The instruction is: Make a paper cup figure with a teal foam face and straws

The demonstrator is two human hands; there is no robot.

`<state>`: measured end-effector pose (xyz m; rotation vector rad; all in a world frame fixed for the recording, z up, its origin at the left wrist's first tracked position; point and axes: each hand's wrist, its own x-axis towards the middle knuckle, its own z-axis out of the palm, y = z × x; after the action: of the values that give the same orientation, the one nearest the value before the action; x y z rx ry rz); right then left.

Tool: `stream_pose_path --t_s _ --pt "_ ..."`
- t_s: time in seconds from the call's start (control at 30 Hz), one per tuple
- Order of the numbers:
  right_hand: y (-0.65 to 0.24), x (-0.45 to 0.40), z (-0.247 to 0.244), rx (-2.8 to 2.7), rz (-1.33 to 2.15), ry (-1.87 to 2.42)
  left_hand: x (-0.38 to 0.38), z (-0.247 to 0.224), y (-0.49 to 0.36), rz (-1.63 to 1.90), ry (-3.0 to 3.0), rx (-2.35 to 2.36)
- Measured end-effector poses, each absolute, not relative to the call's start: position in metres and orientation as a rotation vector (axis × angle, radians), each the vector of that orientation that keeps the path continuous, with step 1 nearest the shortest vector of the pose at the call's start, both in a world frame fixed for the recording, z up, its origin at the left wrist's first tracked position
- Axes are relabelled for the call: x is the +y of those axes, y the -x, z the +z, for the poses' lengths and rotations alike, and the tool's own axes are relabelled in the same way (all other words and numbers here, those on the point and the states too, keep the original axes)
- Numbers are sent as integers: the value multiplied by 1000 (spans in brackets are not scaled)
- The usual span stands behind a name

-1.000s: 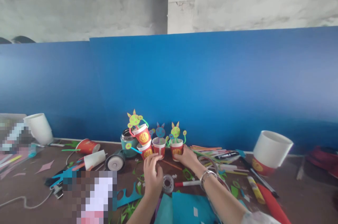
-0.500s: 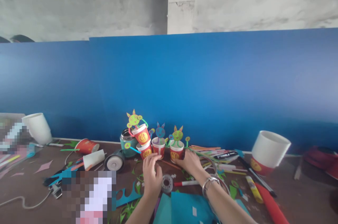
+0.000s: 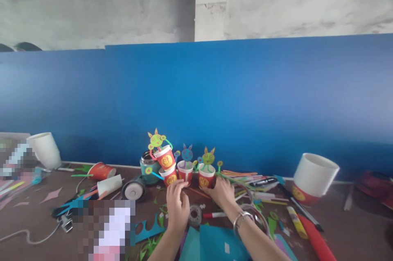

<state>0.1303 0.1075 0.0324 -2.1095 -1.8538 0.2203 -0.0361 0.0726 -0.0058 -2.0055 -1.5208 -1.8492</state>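
Observation:
Red-and-white paper cups with paper animal heads and straw arms stand at the middle back. One cup (image 3: 166, 158) with a yellow-green head leans on top of another cup (image 3: 169, 176). Beside them is a cup (image 3: 185, 172) with a blue head; my left hand (image 3: 178, 201) is just in front of it, fingers apart, touching near its lower part. The rightmost cup (image 3: 206, 177) has a green head. My right hand (image 3: 221, 190) rests against that cup's right side, thumb at its base, fingers partly hidden.
A tape roll (image 3: 195, 214) and teal paper (image 3: 221, 242) lie in front. Straws (image 3: 242, 174), a glue stick (image 3: 297, 222) and large stacked white cups (image 3: 315, 177) are to the right. Left are an open teal jar (image 3: 149, 169), its lid (image 3: 134, 189), tipped cups and paper scraps.
The hands and cups hold nearly the same places. The whole view has shifted slightly, and the right hand and rightmost cup sit marginally further right.

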Motion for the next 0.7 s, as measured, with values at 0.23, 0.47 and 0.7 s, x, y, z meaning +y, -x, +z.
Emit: stream_pose_path --t_s 0.23,0.47,0.7 --pt "-128 111 31 -1906 166 2072 73 -5 36 -1836 2023 -1524" --pt "-133 94 31 -1955 37 2061 73 -5 35 -1855 2019 -1528" --pt "-120 89 38 -2293 49 1932 73 -6 36 -1858 2027 -1496"
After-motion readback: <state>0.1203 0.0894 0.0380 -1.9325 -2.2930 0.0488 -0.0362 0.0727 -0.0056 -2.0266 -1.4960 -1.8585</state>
